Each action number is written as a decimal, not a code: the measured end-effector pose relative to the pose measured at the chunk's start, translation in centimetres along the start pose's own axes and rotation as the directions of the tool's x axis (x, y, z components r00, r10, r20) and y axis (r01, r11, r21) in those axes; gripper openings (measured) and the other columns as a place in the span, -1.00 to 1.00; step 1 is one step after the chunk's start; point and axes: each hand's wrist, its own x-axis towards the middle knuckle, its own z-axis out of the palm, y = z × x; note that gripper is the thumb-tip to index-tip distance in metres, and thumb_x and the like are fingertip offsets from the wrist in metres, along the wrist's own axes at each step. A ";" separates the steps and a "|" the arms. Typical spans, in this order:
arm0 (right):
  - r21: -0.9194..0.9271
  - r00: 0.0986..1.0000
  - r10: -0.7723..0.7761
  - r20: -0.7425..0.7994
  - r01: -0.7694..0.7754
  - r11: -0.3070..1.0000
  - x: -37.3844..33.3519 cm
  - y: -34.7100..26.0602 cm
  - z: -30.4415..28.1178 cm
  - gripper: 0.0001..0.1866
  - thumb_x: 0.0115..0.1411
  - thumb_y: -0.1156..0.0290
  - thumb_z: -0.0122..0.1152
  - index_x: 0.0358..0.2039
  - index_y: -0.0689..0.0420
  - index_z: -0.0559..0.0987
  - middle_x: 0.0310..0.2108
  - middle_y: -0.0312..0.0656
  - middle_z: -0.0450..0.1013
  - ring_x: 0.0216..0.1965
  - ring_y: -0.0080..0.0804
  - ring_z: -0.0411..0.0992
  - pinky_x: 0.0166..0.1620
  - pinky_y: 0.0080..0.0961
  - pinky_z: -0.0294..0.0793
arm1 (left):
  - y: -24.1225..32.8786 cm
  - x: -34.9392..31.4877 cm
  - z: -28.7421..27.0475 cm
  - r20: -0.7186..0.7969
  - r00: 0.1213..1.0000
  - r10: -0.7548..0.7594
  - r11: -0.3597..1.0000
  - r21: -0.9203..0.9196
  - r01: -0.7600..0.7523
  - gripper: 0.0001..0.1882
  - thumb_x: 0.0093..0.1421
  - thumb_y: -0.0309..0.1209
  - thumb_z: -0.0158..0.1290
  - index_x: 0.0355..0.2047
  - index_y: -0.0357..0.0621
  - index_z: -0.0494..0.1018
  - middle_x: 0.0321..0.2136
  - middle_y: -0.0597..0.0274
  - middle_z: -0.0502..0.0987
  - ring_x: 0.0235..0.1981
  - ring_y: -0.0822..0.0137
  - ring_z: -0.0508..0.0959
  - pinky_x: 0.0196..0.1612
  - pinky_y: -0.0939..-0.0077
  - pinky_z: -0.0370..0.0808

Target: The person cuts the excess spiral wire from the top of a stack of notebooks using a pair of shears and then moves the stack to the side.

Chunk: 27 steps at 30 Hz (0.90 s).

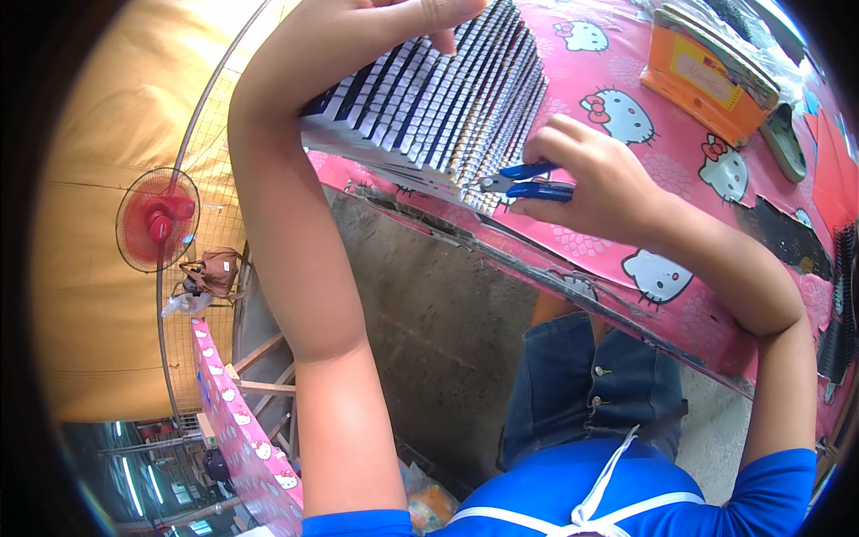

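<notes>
A thick stack of wire-bound books [420, 107], their silvery binding loops lined up in rows over dark edges, lies along the near edge of the pink table. My right hand [595, 179] is closed around blue-handled cutting pliers [537, 190]. The pliers' metal jaws touch the end of the binding wires at the stack's near right corner. Across the stack's far left part reaches my left hand [403, 22], its thumb stretched out and a fingertip down by the bindings. The upper edge of the view cuts off part of this hand.
An orange box [707, 80] holding papers stands at the far right, with a greenish slipper-shaped thing [785, 143] beside it. The printed pink cover [617, 116] is torn near the table's right side. A red fan [159, 219] hangs on wire mesh at left.
</notes>
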 end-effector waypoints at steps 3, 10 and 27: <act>0.341 0.682 0.417 0.601 -0.691 0.637 1.9 0.4 -1.6 -0.51 0.07 0.01 0.36 -0.34 0.25 0.56 -0.50 -0.17 0.47 -0.51 -0.37 0.52 -0.46 -0.44 0.49 | -1.0 0.2 0.4 0.005 0.996 0.094 0.994 -0.054 -0.093 -0.60 0.20 -0.14 0.12 -0.51 -0.27 0.63 0.28 -0.36 0.08 0.37 -0.09 0.02 0.34 0.33 -0.01; 0.307 0.869 0.312 0.385 -0.439 0.844 0.1 0.4 -0.5 -0.54 0.08 0.10 0.37 -0.23 0.25 0.51 -0.38 -0.08 0.46 -0.41 -0.29 0.50 -0.37 -0.40 0.47 | 1.2 -0.3 0.1 0.006 1.000 -0.029 0.999 -0.033 0.029 -0.61 0.20 -0.15 0.12 -0.49 -0.28 0.63 0.28 -0.36 0.07 0.36 -0.08 0.04 0.32 0.34 0.01; 0.307 0.938 0.241 0.250 -0.313 0.899 0.9 0.5 0.5 -0.56 -0.02 0.10 0.42 -0.35 0.22 0.53 -0.45 -0.10 0.43 -0.44 -0.26 0.50 -0.38 -0.33 0.49 | 0.7 -0.3 -0.3 0.020 1.000 -0.001 0.998 -0.056 0.002 -0.59 0.21 -0.12 0.11 -0.45 -0.28 0.63 0.27 -0.38 0.09 0.34 -0.14 0.07 0.32 0.26 0.04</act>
